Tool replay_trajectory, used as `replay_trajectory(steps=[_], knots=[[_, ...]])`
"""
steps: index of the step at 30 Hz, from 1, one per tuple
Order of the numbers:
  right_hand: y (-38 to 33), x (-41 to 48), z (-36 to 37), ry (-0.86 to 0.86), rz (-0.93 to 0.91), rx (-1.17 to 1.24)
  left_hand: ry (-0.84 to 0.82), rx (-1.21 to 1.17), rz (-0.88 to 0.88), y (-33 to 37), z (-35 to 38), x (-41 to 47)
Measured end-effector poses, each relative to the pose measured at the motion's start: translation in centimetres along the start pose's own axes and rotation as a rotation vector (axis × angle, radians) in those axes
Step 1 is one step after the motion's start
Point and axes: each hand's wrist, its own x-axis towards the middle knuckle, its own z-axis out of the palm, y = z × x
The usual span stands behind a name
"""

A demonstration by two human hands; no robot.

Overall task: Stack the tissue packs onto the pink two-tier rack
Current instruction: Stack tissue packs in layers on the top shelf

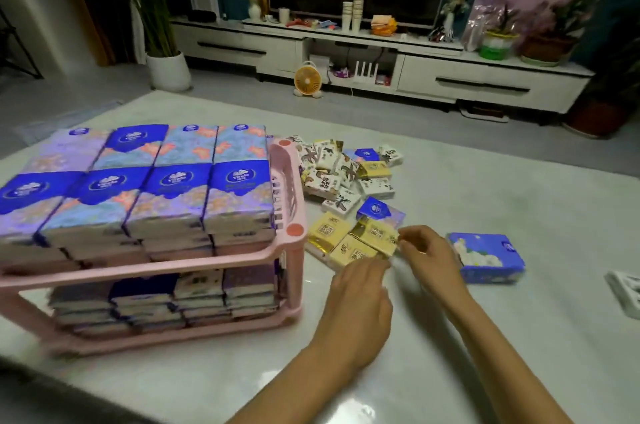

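Both forearms outstretched, right hand (427,259) pinched on a yellow tissue pack (375,236), left hand (356,306) palm-down, grip unclear.

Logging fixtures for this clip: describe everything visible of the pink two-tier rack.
The pink two-tier rack looks like moulded plastic, with two shelves joined by corner posts and a slotted end wall with a rounded handle loop. It stands upright on the pale table, left of the loose packs. The top tier carries blue-and-lilac tissue packs in stacked rows; the lower tier holds more stacks. Neither hand touches it.
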Motion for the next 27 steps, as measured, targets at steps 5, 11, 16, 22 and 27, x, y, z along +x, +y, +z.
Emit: replay_trajectory(steps=[5,11,16,22,27], knots=[[-0.9,2.0,3.0,0.070,-0.261,-0.288,0.081,0.211,-0.012,-1.7,4.0,-0.2],[-5.2,9.3,8.0,-0.184,-0.506,-0.478,0.271,0.187,-0.069,-2.5,4.8,0.2],[-4.3,11.8,9.6,-0.152,-0.522,-0.602,0.289,0.203,-0.059,-2.7,5.3,0.2],[-2.2,10.9,7.9,-0.153,-0.430,-0.657,0.326,0.235,-0.052,-2.8,5.6,0.6],[-3.1,10.6,7.8,-0.212,-0.367,-0.670,0.312,0.223,-0.053,-2.6,5.4,0.3]])
